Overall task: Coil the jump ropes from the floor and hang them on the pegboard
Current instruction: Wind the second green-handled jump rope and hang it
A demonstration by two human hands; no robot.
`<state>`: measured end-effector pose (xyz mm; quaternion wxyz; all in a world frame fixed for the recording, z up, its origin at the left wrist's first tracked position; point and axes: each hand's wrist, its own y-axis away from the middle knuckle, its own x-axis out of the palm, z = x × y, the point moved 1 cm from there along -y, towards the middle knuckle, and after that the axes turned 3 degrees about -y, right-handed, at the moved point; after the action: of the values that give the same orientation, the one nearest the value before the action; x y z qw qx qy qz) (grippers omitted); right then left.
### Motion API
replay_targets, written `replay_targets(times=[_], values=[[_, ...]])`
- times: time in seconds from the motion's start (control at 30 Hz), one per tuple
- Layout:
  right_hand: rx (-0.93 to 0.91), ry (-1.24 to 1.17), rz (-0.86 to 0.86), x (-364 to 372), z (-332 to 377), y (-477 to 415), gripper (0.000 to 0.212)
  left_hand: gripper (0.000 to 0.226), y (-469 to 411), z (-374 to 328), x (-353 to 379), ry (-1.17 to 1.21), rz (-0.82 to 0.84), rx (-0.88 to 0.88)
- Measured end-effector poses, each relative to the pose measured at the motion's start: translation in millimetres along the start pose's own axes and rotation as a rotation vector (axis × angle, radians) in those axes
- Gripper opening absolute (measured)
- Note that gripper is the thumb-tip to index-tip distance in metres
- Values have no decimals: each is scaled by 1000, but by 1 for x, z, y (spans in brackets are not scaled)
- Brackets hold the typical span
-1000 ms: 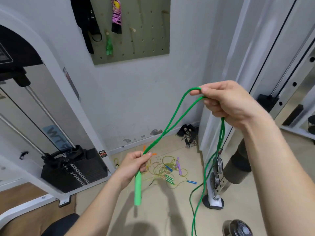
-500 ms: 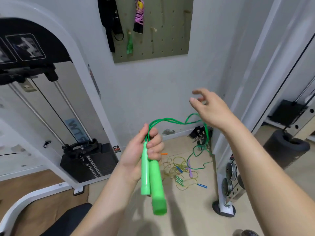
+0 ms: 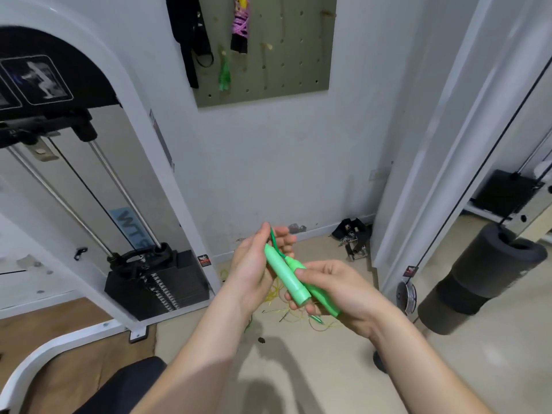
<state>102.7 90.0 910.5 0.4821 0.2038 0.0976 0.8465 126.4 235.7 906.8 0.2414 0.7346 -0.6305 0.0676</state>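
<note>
Both hands meet in front of the person, well below the olive-green perforated pegboard (image 3: 286, 55) mounted on the white wall. The left hand (image 3: 254, 264) is closed loosely around the cord end of the two light green plastic jump-rope handles (image 3: 291, 279), its fingers curled behind them and the thumb laid along the upper handle. The right hand (image 3: 334, 286) grips the lower ends of the same handles, fingers wrapped beneath and thumb pressed on top. The handles lie side by side, tilted down toward the right hand, and a thin green cord (image 3: 273, 239) rises from their upper ends past the left fingertips; the rest of it is hidden behind the hands. On the pegboard hang a pink-and-black coiled rope (image 3: 240, 25), a small green bundle (image 3: 224, 76) and black straps (image 3: 191, 40) at its left edge. Directly below the pegboard, on the beige floor behind the hands, lies a tangle of thin yellow jump ropes (image 3: 286, 312). A black weight stack (image 3: 155, 282) stands below and left of the pegboard.
</note>
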Motion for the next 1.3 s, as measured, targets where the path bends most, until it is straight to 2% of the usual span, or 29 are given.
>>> replay_targets(times=[0.07, 0.13, 0.2, 0.33, 0.4, 0.47, 0.57, 0.63, 0.7, 0.8, 0.9, 0.97, 1.03, 1.13, 1.23, 1.3], values=[[-54, 65, -80, 7, 0, -3, 23, 43, 6, 1, -4, -245, -59, 68], [-98, 121, -109, 15, -1, -3, 18, 46, 15, 0, -4, -375, -79, 121], [-139, 165, -95, 23, -1, -3, 17, 48, 24, -4, 0, -413, -62, 159], [-138, 90, -59, 34, -1, -3, 32, 39, 36, -5, 9, -454, -63, 204], [-103, 35, -4, 34, -1, -1, 34, 35, 37, -4, 10, -442, -58, 182], [-46, -82, 107, 34, 0, 3, 28, 31, 36, -2, 6, -389, -34, 103], [-6, -210, 246, 31, 1, 8, 17, 25, 37, 0, 1, -232, 104, -34], [47, -338, 285, 29, 0, 9, 13, 21, 41, 0, 0, -184, 241, -34], [112, -433, 319, 29, -3, 10, 22, 14, 44, -2, 3, -219, 357, 8], [120, -568, 422, 29, -8, 11, 42, 22, 47, -11, 11, -266, 409, 57], [62, -744, 611, 26, -7, 14, 49, 26, 45, -24, 15, -247, 380, 133], [65, -730, 692, 24, -3, 16, 42, 27, 45, -29, 16, -257, 393, 175], [121, -718, 672, 24, 0, 18, 32, 25, 48, -32, 19, -225, 403, 170], [55, -632, 520, 26, 7, 23, 24, 33, 52, -35, 22, -166, 344, 110], [29, -671, 465, 28, 15, 26, 28, 53, 55, -41, 18, -437, 225, 126], [50, -792, 512, 27, 16, 27, 29, 56, 55, -47, 13, -584, 59, 284]])
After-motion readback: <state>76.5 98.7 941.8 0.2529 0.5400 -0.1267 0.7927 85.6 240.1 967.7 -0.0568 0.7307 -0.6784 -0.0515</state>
